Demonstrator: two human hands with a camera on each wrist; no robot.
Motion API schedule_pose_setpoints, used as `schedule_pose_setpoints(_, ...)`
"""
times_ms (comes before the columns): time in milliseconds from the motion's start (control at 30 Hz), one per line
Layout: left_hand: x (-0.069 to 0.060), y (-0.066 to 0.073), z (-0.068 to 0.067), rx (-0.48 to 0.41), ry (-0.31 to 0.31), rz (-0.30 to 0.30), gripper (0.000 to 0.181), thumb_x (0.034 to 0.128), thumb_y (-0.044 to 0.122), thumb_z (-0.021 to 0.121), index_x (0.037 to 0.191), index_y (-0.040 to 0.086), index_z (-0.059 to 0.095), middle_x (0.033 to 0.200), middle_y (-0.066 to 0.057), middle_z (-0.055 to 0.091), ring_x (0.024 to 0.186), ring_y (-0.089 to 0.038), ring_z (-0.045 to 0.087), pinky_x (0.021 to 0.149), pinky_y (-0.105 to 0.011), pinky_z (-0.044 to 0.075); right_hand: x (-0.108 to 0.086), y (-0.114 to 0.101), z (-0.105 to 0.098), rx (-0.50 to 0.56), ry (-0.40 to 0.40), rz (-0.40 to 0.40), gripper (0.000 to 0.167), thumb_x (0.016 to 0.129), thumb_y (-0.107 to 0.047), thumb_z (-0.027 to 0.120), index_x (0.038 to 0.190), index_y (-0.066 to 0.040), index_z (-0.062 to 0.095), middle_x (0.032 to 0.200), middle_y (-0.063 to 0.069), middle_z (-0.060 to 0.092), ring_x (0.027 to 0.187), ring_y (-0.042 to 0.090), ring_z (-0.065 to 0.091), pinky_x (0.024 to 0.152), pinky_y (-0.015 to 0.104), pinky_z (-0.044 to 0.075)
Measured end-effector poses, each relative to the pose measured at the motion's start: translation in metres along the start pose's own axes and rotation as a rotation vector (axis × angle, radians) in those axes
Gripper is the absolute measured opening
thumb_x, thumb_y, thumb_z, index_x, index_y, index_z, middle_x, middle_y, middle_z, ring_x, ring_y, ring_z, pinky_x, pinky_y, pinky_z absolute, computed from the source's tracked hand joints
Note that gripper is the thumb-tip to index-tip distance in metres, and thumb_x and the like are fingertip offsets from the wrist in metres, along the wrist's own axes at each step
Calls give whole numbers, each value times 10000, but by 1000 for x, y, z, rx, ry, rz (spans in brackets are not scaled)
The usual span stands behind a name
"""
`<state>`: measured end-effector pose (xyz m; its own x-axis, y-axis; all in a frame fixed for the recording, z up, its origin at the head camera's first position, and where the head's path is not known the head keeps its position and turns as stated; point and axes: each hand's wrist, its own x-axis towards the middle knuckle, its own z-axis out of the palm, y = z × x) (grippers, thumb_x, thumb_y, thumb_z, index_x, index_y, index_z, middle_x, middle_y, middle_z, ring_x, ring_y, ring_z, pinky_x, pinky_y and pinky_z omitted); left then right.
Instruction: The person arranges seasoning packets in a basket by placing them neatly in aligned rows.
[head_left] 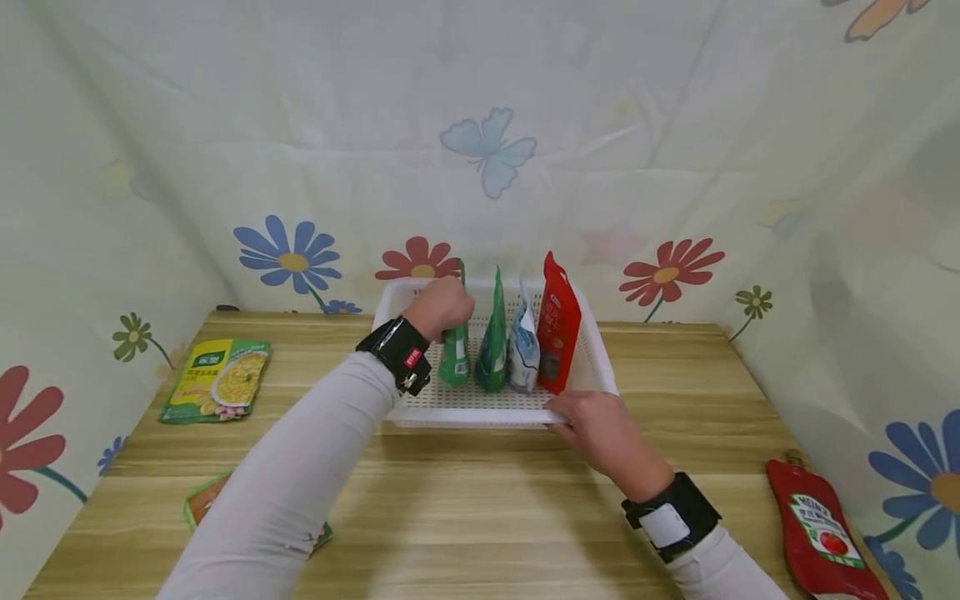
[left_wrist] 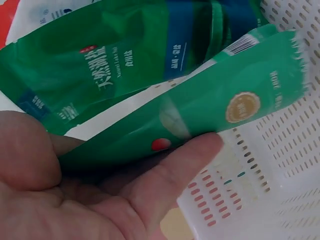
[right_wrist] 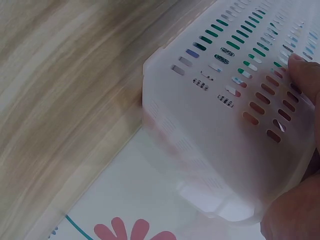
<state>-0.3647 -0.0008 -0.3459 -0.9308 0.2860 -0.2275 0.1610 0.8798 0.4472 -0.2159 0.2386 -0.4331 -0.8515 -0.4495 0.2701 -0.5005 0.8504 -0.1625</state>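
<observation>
A white perforated plastic basket stands at the back of the table, with several packets upright inside. My left hand reaches over its left part and grips the leftmost green pouch by its upper end, thumb on one side and fingers on the other. Beside that pouch stands a green salt bag, then a white-and-blue packet and a tall red packet. My right hand holds the basket's front right rim. In the right wrist view, its fingers lie against the slotted wall.
On the wooden table, a yellow-green soup packet lies at the left. Another packet is partly hidden under my left forearm. A red ketchup pouch lies at the right edge. Flowered fabric hangs close behind the basket.
</observation>
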Motion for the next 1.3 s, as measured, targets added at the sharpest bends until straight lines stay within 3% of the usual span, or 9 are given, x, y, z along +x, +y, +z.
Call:
schedule_pose_setpoints(67,2,-1,3,-87,46,-26,237,1002,46,397,795,60,514,802,-62,509,663,-210,543,497,-276,493,0,-1,0,5,6,-1,307,796,-179,889,1079,-99,801,999,46,793,898,207,747,851,430,616)
schedule_pose_setpoints(267,4,-5,9,-71,125,13,362,997,34,383,645,105,429,678,-19,404,533,-156,420,476,-245,376,1,-2,2,7,19,-5,297,795,-182,890,1067,-101,803,992,43,794,895,204,751,848,429,617)
schedule_pose_setpoints(400,3,-4,12,-127,108,-23,360,1018,49,379,669,98,453,676,-24,403,531,-165,425,471,-247,360,1,-3,2,10,20,-6,295,794,-182,890,1064,-101,803,991,44,795,895,206,752,848,431,617)
schedule_pose_setpoints(533,1,-3,15,-128,87,-28,361,1041,69,367,697,91,477,686,-25,415,558,-168,443,491,-244,350,1,-2,3,14,19,-6,290,793,-187,893,1058,-106,806,989,40,795,898,201,754,849,426,617)
schedule_pose_setpoints(700,-4,-1,18,-169,43,-53,334,1035,87,398,714,93,486,678,-24,444,557,-172,496,491,-252,404,1,-1,3,7,24,-14,255,807,-186,882,1037,-110,805,975,32,794,894,190,752,844,420,617)
schedule_pose_setpoints(1033,-13,3,28,-255,-8,-76,386,1036,118,452,650,114,454,584,13,394,495,-140,419,460,-256,341,2,1,2,4,54,-31,212,810,-171,879,1002,-116,808,954,29,794,871,182,750,826,415,620)
schedule_pose_setpoints(1300,-19,1,32,-247,-37,-90,367,1045,158,455,682,113,481,590,13,396,498,-134,410,464,-260,328,1,0,2,-1,48,-30,244,800,-168,886,1020,-100,805,963,45,793,871,200,750,825,427,620)
